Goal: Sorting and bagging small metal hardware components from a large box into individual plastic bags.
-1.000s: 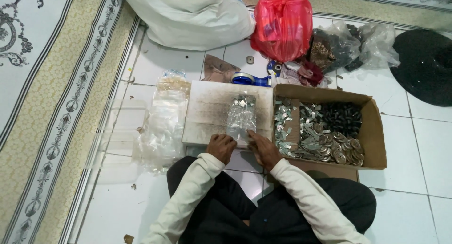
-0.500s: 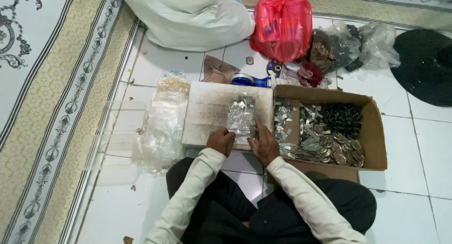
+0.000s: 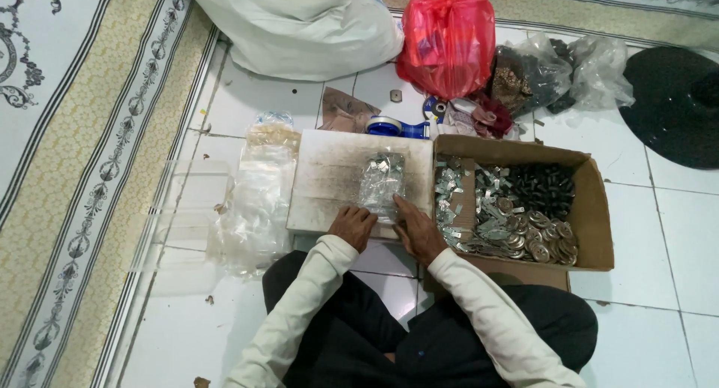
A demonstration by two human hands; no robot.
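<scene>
A small clear plastic bag (image 3: pixel 380 181) filled with little silver metal pieces lies on a white board (image 3: pixel 329 180) in front of me. My left hand (image 3: pixel 352 226) rests at the bag's near left corner, fingers curled on its edge. My right hand (image 3: pixel 416 229) presses the bag's near right edge with the fingers stretched forward. Both sleeves are cream coloured.
A cardboard box (image 3: pixel 595 208) to the right holds silver clips, round metal discs and black parts. A stack of clear plastic bags (image 3: pixel 258 197) lies left of the board. Behind are a blue tape dispenser (image 3: pixel 389 126), a red bag (image 3: pixel 448 42), a white sack (image 3: pixel 299 25) and a black hat (image 3: pixel 674 103).
The bag was held up off the board by both hands; now it lies flat on the board, with both hands lowered to its near edge.
</scene>
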